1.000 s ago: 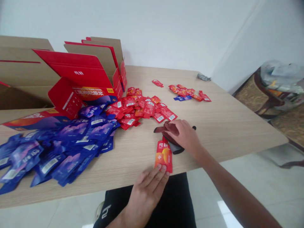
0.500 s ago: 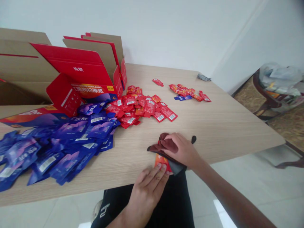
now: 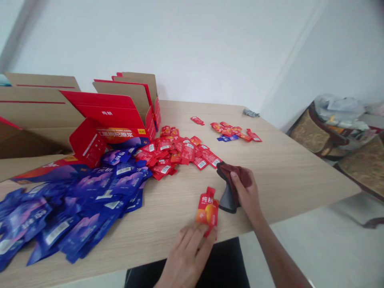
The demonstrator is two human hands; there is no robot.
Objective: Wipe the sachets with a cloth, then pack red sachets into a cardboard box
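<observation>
My left hand [image 3: 187,252] is flat, fingers spread, pressing the bottom end of a red-orange packet [image 3: 207,210] on the table [image 3: 288,168]. My right hand [image 3: 247,194] is closed on a dark red cloth [image 3: 232,182], just right of the packet & touching the table. Behind the packet, further from me, is a red packet pile [image 3: 177,150]. Left of the packet is a big blue packet pile [image 3: 81,200]. Behind that pile stands an open red box [image 3: 111,118]. Far behind the packet, twd the wall, is a small red bunch [image 3: 235,132].
</observation>
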